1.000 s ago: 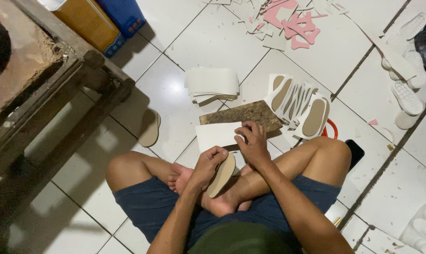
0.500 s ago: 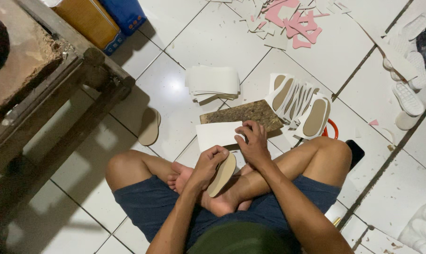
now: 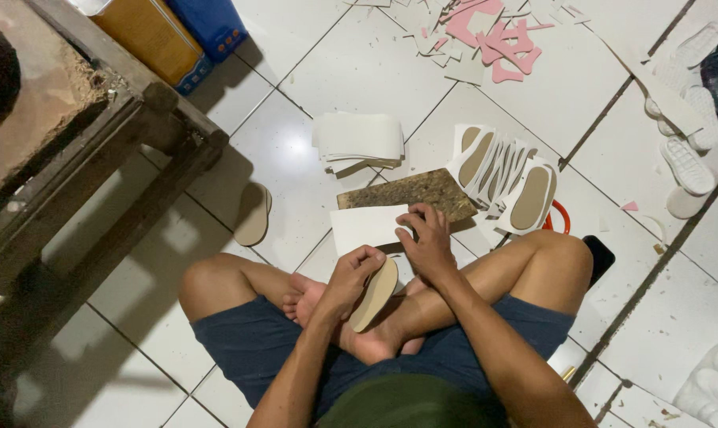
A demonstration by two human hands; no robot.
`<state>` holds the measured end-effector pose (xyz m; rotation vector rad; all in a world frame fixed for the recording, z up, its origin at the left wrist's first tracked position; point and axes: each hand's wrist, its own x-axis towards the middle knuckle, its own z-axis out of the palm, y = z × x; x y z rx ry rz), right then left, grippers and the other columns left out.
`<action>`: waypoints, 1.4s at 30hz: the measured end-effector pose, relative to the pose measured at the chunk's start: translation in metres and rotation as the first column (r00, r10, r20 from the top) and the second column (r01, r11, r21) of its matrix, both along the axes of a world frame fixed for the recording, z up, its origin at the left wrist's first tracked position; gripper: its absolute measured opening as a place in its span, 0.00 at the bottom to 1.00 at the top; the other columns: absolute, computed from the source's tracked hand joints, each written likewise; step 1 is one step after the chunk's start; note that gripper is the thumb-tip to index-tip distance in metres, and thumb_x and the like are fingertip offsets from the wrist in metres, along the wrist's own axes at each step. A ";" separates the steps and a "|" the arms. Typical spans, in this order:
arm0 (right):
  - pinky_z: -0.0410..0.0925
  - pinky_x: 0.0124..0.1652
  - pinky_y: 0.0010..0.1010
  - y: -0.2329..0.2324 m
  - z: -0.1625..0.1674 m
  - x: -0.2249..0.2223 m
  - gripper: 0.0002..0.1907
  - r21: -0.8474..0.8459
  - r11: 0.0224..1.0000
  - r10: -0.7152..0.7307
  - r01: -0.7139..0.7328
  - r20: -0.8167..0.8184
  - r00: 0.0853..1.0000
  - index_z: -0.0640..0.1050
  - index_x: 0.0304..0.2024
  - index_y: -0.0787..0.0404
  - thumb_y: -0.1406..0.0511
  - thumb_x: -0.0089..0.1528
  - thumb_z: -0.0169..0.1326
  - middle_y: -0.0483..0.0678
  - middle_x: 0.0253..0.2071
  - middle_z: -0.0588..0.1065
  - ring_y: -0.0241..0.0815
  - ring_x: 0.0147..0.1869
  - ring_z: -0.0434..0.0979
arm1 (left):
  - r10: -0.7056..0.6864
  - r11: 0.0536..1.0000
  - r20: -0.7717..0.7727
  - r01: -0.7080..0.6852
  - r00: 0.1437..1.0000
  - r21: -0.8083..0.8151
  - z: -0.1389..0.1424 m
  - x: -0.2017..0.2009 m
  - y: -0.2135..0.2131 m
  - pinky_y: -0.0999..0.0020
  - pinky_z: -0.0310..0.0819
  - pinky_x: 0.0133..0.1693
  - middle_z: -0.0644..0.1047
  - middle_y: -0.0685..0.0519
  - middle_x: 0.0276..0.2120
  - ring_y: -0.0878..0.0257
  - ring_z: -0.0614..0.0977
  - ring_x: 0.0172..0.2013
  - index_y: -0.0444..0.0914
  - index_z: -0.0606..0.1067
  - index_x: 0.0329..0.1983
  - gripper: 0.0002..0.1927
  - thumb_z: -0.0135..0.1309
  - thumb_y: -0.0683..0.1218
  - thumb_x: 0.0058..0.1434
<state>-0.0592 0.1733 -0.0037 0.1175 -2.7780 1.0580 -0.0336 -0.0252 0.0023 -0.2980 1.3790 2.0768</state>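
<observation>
I sit cross-legged on a white tiled floor. My left hand [image 3: 349, 277] grips a tan sole-shaped insole [image 3: 377, 292] over my crossed feet. My right hand [image 3: 426, 242] rests on a white sheet [image 3: 364, 227] that lies partly on a brown speckled cutting board [image 3: 410, 192]. Whether the right hand holds a tool is hidden by its fingers.
A pile of white sheets with sole-shaped cut-outs [image 3: 502, 170] lies beyond the board, a stack of white sheets [image 3: 357, 136] to its left. One loose insole [image 3: 253, 215] lies beside a dark wooden bench [image 3: 97, 150]. Pink and white scraps [image 3: 494, 36], white shoe soles [image 3: 685, 162], a black phone [image 3: 597, 258].
</observation>
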 end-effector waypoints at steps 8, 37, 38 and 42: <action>0.60 0.60 0.45 0.000 0.000 -0.001 0.10 0.001 1.000 -0.006 0.006 -0.023 1.000 0.81 0.43 0.55 0.63 0.59 0.62 0.49 0.53 0.71 0.53 0.59 0.67 | 0.003 1.000 0.015 -0.003 1.000 0.022 -0.002 0.000 0.001 0.76 0.72 0.33 0.79 0.56 0.32 0.70 0.78 0.31 0.34 0.77 0.41 0.08 0.55 0.45 0.67; 0.60 0.59 0.44 0.000 -0.002 -0.001 0.10 -0.011 1.000 -0.017 0.017 -0.010 1.000 0.81 0.43 0.56 0.63 0.59 0.61 0.49 0.53 0.71 0.53 0.59 0.67 | -0.019 1.000 0.006 0.019 1.000 -0.013 -0.003 0.000 0.002 0.76 0.72 0.33 0.79 0.56 0.31 0.70 0.78 0.31 0.34 0.77 0.41 0.08 0.55 0.45 0.67; 0.60 0.59 0.44 0.000 -0.002 -0.001 0.10 -0.005 1.000 -0.014 0.014 -0.014 1.000 0.81 0.43 0.56 0.63 0.59 0.61 0.49 0.53 0.71 0.53 0.59 0.67 | -0.018 1.000 0.007 0.018 1.000 -0.011 -0.003 0.000 0.001 0.76 0.72 0.33 0.79 0.56 0.32 0.70 0.78 0.31 0.34 0.77 0.41 0.08 0.55 0.45 0.67; 0.60 0.60 0.44 0.000 -0.001 -0.001 0.10 -0.005 1.000 -0.005 0.005 -0.005 1.000 0.81 0.43 0.56 0.63 0.59 0.61 0.49 0.53 0.71 0.52 0.60 0.67 | -0.024 1.000 -0.002 0.024 1.000 -0.016 0.001 0.000 0.001 0.75 0.72 0.33 0.79 0.56 0.31 0.70 0.78 0.30 0.34 0.77 0.41 0.08 0.55 0.45 0.67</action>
